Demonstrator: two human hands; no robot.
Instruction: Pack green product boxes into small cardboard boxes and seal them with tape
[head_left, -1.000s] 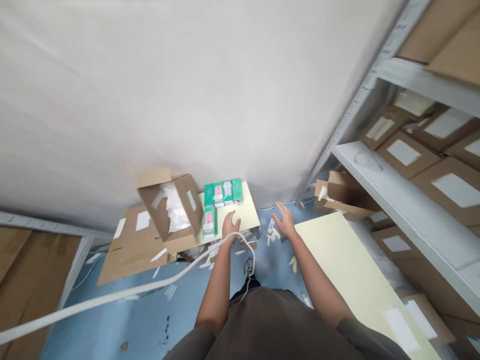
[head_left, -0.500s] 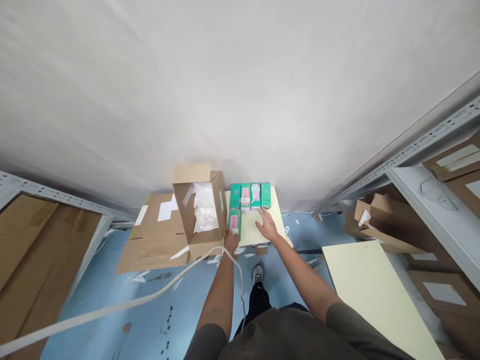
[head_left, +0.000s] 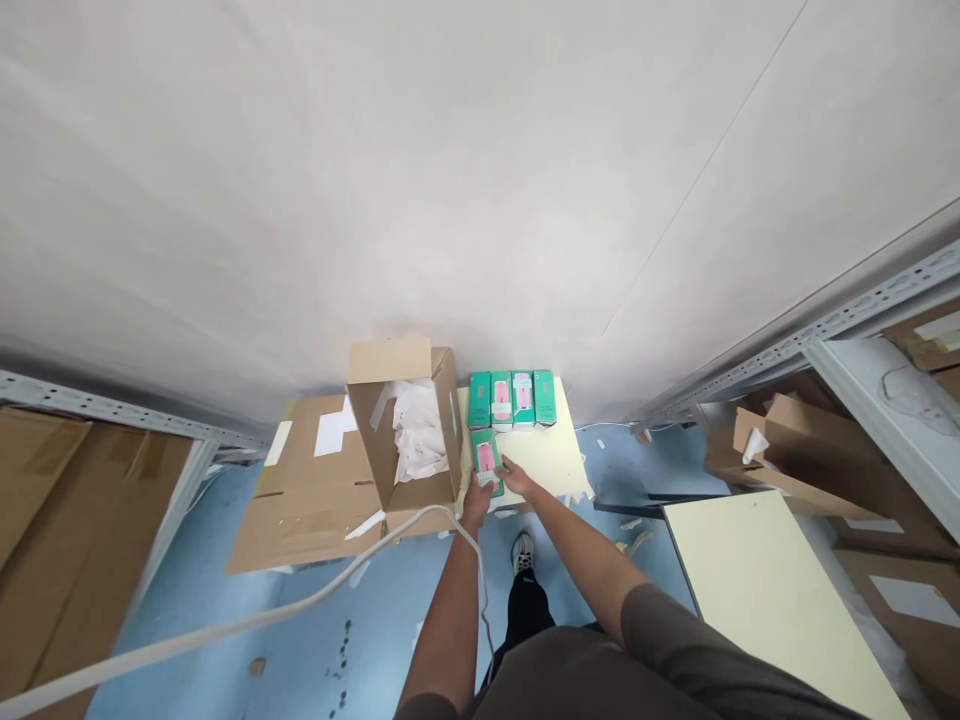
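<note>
A small green box with a pink picture on its face (head_left: 487,455) lies slightly tilted near the front left of a pale yellow tabletop (head_left: 551,455). My left hand (head_left: 478,498) grips its lower left corner. From the other side, my right hand (head_left: 515,477) closes its fingers on the lower right edge. Behind it several similar green boxes (head_left: 523,398) stand side by side in a row; the middle ones show pink pictures, while the outer faces are plain green. Just left of my hands is an open cardboard carton (head_left: 448,420) with crumpled white paper (head_left: 418,430) inside.
Flattened cardboard (head_left: 315,500) lies left of the carton. A white cable (head_left: 337,590) crosses the foreground near my left forearm. Shelving with cartons (head_left: 896,590) stands on the right, with another pale panel (head_left: 772,590) before it. Paper scraps lie on the blue floor (head_left: 300,630).
My right hand has moved left from beside the row to the front box and grips it. That box now sits slightly turned, with both hands on it. The view has shifted a little.
</note>
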